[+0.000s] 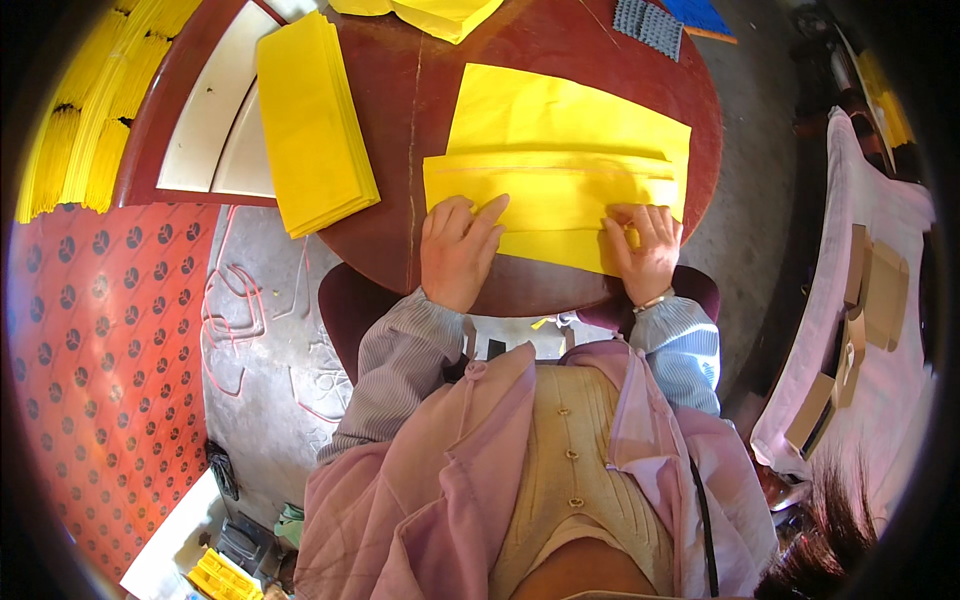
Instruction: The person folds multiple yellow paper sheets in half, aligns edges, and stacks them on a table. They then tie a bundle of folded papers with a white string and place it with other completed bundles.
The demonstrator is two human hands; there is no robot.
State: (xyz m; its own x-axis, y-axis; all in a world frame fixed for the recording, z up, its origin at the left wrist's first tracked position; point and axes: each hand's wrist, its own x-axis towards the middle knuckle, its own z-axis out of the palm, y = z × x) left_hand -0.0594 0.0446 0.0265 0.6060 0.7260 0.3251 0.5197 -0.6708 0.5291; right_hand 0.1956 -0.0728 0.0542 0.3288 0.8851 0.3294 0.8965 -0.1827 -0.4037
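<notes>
A yellow sheet (570,115) lies on the round table in front of me, its near part folded over into a broad flat band across the sheet. My left hand (460,250) grips the band at its left near corner, thumb apart from the bent fingers. At the right end of the same band, my right hand (645,250) holds the sheet, with its fingers curled on the yellow surface and its thumb pointing inward. Below and between the hands, a corner of the sheet shows near the table's front edge.
Left of the sheet, a stack of folded yellow sheets (315,130) rests on the dark red table (390,100). More yellow pieces (440,12) lie at the far edge, near a grey bumpy tray (648,28). Tall yellow stacks (95,100) stand far left. Cardboard pieces (885,295) lie on a pink cloth at right.
</notes>
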